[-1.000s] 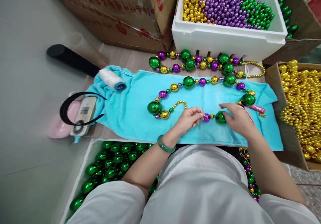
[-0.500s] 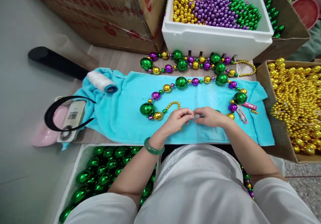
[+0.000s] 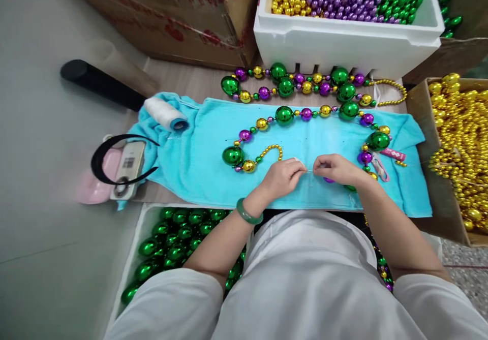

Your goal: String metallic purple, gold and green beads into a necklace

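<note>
My left hand (image 3: 286, 176) and my right hand (image 3: 335, 170) pinch a thin white thread (image 3: 310, 171), which spans the small gap between them. Around them on the turquoise towel (image 3: 208, 142) lies a string of beads (image 3: 306, 114) in green, purple and gold, curving in an open loop. Its short run of small gold beads (image 3: 275, 148) ends by my left hand. Under my right hand a purple and a green bead are partly hidden. Small pink-handled snips (image 3: 380, 168) rest to the right, beside a pink patterned tag (image 3: 393, 154).
A thread spool (image 3: 163, 114) and a black headband (image 3: 99, 159) lie left. Behind the towel is a finished-looking bead necklace (image 3: 285, 87), then a white foam box (image 3: 346, 42) of small beads. Gold bead strands (image 3: 463, 152) fill a carton at right; large green beads (image 3: 175, 252) sit below left.
My hands have drawn slightly apart, so the thread between them now shows. The camera view has shifted, moving the scene right and a little up.
</note>
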A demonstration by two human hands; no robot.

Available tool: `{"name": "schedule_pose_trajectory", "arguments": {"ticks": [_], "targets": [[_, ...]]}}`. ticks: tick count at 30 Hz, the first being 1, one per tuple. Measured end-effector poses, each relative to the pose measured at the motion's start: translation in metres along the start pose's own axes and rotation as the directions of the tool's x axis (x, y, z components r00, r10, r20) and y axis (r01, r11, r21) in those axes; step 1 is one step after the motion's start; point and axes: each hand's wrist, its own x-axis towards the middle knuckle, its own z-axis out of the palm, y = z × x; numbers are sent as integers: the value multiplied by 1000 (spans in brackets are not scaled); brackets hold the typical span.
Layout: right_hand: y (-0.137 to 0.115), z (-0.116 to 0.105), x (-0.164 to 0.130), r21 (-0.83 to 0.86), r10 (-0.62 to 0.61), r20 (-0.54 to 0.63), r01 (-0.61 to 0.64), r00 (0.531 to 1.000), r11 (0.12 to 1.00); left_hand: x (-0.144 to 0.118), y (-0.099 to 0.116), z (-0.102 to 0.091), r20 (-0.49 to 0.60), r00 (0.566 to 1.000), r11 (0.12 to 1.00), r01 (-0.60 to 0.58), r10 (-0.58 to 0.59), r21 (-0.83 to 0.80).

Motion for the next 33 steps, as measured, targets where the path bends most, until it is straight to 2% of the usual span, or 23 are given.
{"name": "schedule_pose_trajectory", "arguments": {"ticks": [4,8,13,17,19,21,23,24,27,29,30,31,33], "targets": [[0,3,0,123,44,-23,-41,999,992,-4,-1,9,-19,999,962,-43,50,269],[-2,8,-1,213,60,-18,-55,998,976,-3,-4,18,-105,994,942,5,32,336],[2,17,1,362,56,-114,-11,992,932,-1,-5,22,-222,975,970,66,-12,236],[8,20,7,333,-11,-91,41,996,942,0,-2,20,-213,976,994,60,-40,86],[8,19,9,315,6,-151,42,989,948,1,0,18,-228,971,997,76,-78,-20],[7,17,9,314,28,-238,50,971,948,3,2,16,-251,953,976,129,-171,-176],[4,14,8,305,23,-318,79,948,949,5,4,15,-227,921,894,211,-318,-396],[2,14,7,304,14,-356,102,934,947,6,4,15,-186,900,820,254,-394,-512],[-2,16,5,428,20,-429,183,903,885,9,8,15,-3,839,532,343,-545,-774],[-4,19,6,577,56,-411,213,910,788,11,10,14,96,812,387,375,-576,-842],[-4,21,6,632,71,-396,216,916,744,12,11,14,128,802,342,386,-584,-857],[-4,23,7,661,79,-387,217,919,718,12,12,13,150,793,314,397,-591,-863],[-4,25,8,642,76,-397,218,914,735,13,13,11,169,781,296,415,-602,-860]]}}
